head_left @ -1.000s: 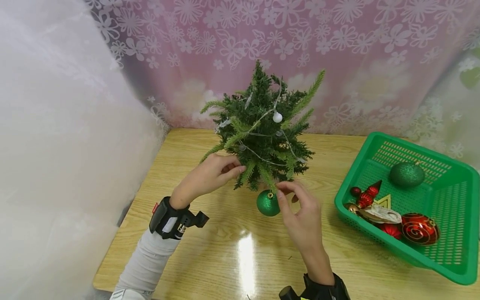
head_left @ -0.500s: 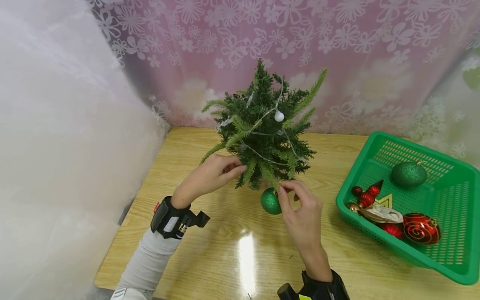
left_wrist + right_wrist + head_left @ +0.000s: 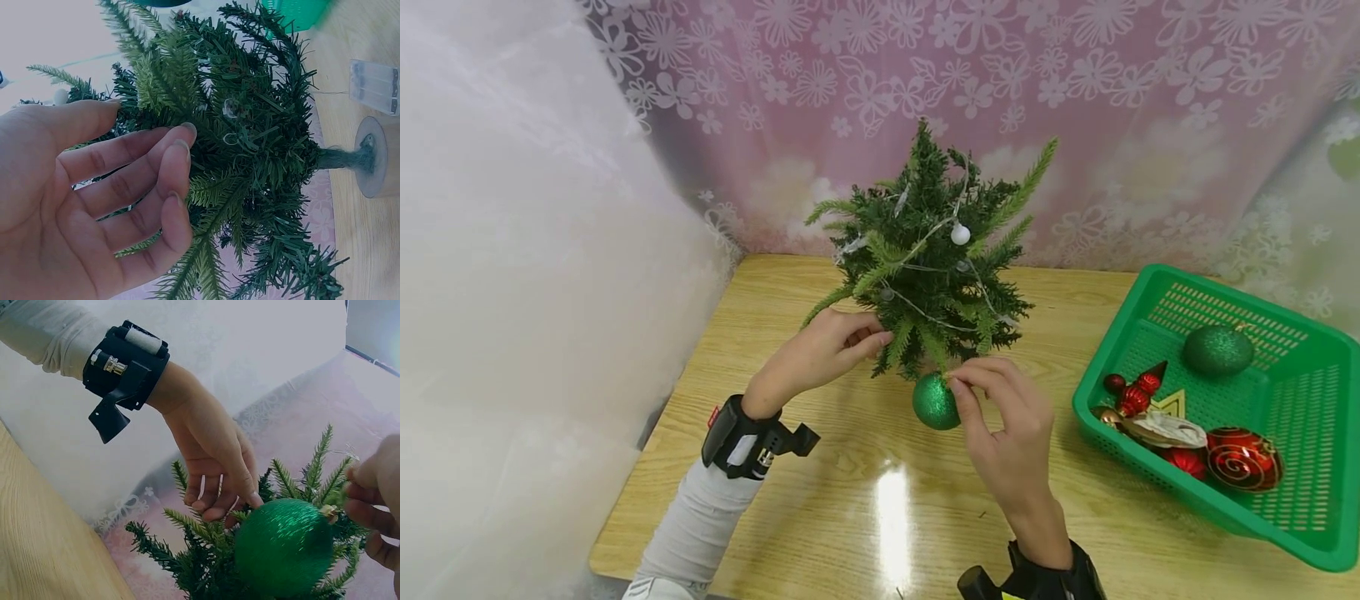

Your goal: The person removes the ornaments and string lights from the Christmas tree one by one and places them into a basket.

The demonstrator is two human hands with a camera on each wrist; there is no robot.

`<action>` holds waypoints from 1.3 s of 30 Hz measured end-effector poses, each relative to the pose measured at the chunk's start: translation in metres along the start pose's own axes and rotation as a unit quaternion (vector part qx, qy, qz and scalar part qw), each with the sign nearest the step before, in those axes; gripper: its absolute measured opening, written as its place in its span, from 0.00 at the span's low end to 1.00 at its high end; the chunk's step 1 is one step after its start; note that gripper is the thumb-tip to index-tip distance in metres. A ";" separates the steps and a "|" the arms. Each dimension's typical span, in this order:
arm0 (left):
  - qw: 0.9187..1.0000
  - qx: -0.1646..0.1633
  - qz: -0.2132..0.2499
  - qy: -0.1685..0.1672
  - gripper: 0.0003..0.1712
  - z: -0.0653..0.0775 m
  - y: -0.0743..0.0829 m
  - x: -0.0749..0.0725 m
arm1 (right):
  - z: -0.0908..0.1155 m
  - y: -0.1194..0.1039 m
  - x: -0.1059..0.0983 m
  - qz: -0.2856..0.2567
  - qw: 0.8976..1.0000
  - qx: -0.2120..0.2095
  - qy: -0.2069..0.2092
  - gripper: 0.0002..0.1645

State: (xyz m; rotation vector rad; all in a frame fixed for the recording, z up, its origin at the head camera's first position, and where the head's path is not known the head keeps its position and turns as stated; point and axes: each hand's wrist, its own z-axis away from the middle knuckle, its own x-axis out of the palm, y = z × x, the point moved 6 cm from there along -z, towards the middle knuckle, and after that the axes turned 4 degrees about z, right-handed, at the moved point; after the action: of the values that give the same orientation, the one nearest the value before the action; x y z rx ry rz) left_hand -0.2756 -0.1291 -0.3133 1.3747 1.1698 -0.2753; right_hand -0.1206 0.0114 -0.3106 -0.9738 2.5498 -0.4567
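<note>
A small artificial Christmas tree (image 3: 925, 267) stands upright in the middle of the table. My right hand (image 3: 1011, 429) pinches the top of a glittery green Christmas ball (image 3: 936, 402) between thumb and fingertips, just below a front lower branch. In the right wrist view the ball's gold cap (image 3: 329, 514) lies beside my fingertips; what they pinch there is too small to make out. My left hand (image 3: 823, 350) reaches to the tree's lower left branches. The left wrist view shows its fingers (image 3: 178, 169) loosely bent against the needles, with the thumb apart from them.
A green plastic basket (image 3: 1262, 533) stands on the right, holding another green ball (image 3: 1217, 350), a red swirled ball (image 3: 1243, 459) and smaller ornaments. Around the tree runs a light string with a white bulb (image 3: 960, 234). Its clear battery box (image 3: 374, 86) lies near the tree's base (image 3: 373, 156).
The green ball swung slightly right toward my right hand, then back left as that hand turned a little. My left hand has stayed at the same branches.
</note>
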 end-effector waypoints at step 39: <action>0.999 0.002 0.012 0.036 0.13 0.003 -0.004 0.002 | 0.073 0.146 -0.177 0.224 0.867 0.445 -0.005 0.07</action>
State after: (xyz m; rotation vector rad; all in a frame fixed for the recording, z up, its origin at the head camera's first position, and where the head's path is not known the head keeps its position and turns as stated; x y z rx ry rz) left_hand -0.2764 -0.1320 -0.3178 1.4113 1.2116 -0.2128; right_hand -0.0480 0.2240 -0.3964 -0.0391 2.0383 -1.2920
